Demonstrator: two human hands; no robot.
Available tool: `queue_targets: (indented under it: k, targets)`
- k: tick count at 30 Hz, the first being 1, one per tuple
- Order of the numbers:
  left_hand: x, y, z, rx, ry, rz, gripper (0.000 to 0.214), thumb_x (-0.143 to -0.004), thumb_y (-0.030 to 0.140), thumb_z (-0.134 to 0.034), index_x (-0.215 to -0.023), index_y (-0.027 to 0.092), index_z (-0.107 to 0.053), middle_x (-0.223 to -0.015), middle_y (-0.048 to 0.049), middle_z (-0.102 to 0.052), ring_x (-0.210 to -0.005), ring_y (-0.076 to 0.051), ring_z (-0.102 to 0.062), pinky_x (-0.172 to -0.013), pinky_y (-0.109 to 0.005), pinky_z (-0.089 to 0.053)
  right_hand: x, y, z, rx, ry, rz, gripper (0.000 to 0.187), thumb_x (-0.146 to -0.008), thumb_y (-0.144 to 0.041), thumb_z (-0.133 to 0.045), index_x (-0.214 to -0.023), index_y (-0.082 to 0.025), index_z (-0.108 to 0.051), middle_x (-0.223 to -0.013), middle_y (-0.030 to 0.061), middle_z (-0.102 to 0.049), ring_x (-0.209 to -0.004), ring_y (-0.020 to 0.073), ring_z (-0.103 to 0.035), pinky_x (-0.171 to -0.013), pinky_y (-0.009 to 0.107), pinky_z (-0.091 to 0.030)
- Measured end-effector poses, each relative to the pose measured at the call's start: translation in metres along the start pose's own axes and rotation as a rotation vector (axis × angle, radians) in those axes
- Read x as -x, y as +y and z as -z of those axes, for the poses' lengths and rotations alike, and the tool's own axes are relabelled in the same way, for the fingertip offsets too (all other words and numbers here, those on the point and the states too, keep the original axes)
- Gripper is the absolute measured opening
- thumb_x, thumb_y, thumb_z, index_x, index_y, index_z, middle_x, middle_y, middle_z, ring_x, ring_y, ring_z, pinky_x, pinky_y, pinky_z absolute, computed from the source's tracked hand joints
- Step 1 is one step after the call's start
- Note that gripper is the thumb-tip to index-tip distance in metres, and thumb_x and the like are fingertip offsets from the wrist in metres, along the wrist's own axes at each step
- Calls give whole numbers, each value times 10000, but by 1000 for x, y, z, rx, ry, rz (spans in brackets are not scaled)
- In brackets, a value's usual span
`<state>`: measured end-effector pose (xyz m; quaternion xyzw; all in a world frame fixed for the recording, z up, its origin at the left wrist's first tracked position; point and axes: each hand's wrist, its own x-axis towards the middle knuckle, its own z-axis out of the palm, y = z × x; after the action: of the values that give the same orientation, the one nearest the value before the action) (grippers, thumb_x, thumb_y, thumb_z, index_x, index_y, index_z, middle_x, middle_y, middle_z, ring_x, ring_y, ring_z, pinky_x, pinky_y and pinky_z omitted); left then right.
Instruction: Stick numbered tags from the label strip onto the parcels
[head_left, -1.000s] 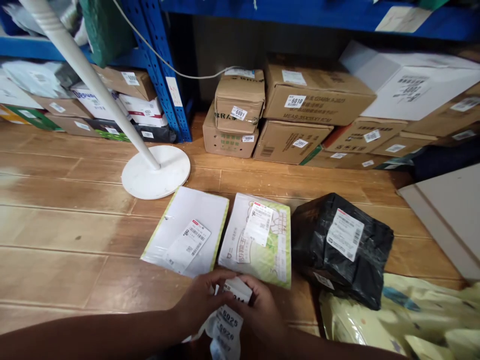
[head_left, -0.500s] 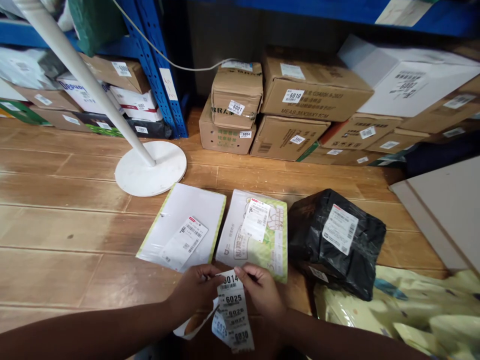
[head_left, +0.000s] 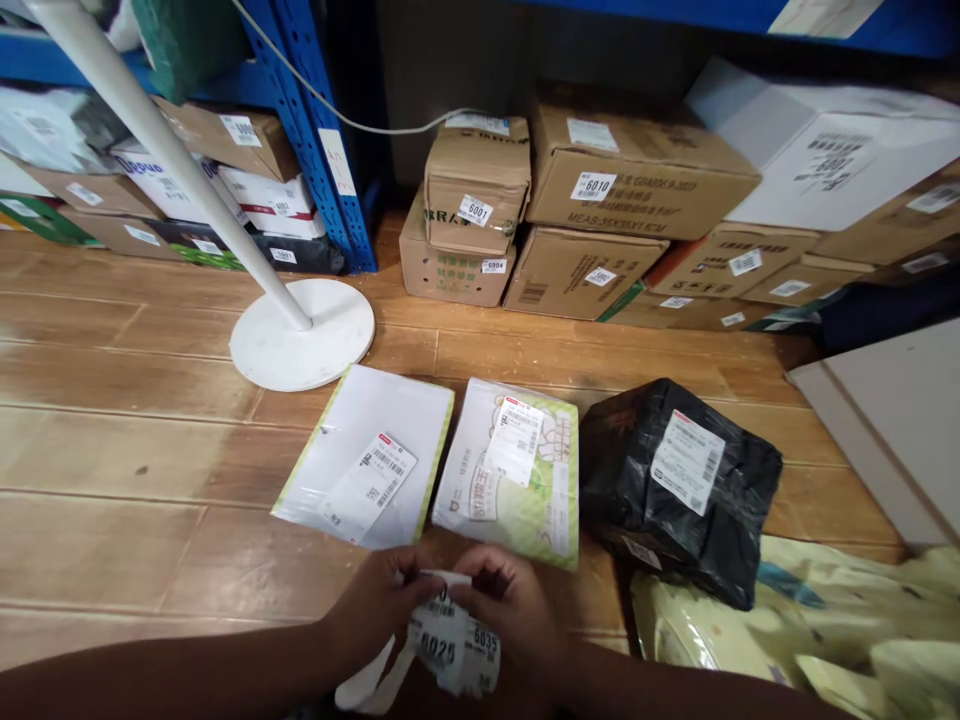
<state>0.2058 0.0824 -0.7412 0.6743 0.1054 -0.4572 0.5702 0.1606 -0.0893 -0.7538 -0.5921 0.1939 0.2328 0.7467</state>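
Between my two hands, at the bottom middle of the head view, is a strip of white number labels [head_left: 439,650]; 6025 and 6035 can be read on it. My left hand [head_left: 382,600] pinches its upper left edge, and my right hand [head_left: 510,610] grips the upper right edge. The strip is bent and curls below my fingers. Just beyond the hands two flat parcels lie on the floor: a plain white one [head_left: 405,410] with a green border and a printed one [head_left: 457,480]. Each bears a shipping label. A black-wrapped box [head_left: 615,460] stands to their right.
Numbered cardboard boxes [head_left: 637,190] are stacked under a blue shelf [head_left: 675,15] at the back. A white pole with a round base [head_left: 337,330] stands at left. Yellowish plastic packages [head_left: 825,620] lie at lower right, below a pale panel [head_left: 900,420].
My hands have drawn closer together and turned the label strip, which now bends and hangs differently. The 6014 at its top is mostly covered by fingers. The view has shifted slightly.
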Motion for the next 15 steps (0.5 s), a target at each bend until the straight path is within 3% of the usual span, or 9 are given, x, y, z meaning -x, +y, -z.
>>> queue_targets:
  k: [4,7,12,15]
  targets:
    - [16,-22,23,-285,-45,-41,282,-655,439,-590,-624,159,-564,-575,29,-516,-586,-120,-439,-596,-257,-359,6,26,-25,79,-61,-152,349,-509,-385,-798,-655,-171,-565,-605,-33,-537,-566,102,-480,-559,246,-377]
    - [20,-43,45,-418,9,-82,283,-678,425,-582,-598,154,-587,-593,7,-545,-621,-136,-463,-618,-263,-362,-6,49,-52,127,-40,-229,283,-497,-340,-753,-599,-178,-544,-544,-37,-513,-528,108,-468,-547,259,-387]
    - [5,-88,67,13,182,-47,535,-567,668,-668,-723,158,-698,-690,-37,-649,-680,-195,-561,-637,-292,-443,-43,80,-87,159,196,-206,194,-552,-340,-732,-593,-191,-615,-600,23,-625,-626,210,-613,-621,335,-490]
    - [-9,-110,79,87,294,-108,625,-584,779,-577,-705,178,-703,-675,-47,-685,-676,-215,-597,-637,-305,-467,-58,83,-96,246,77,-47,184,-742,-415,-648,-746,-237,-694,-750,37,-699,-794,253,-665,-718,377,-522]
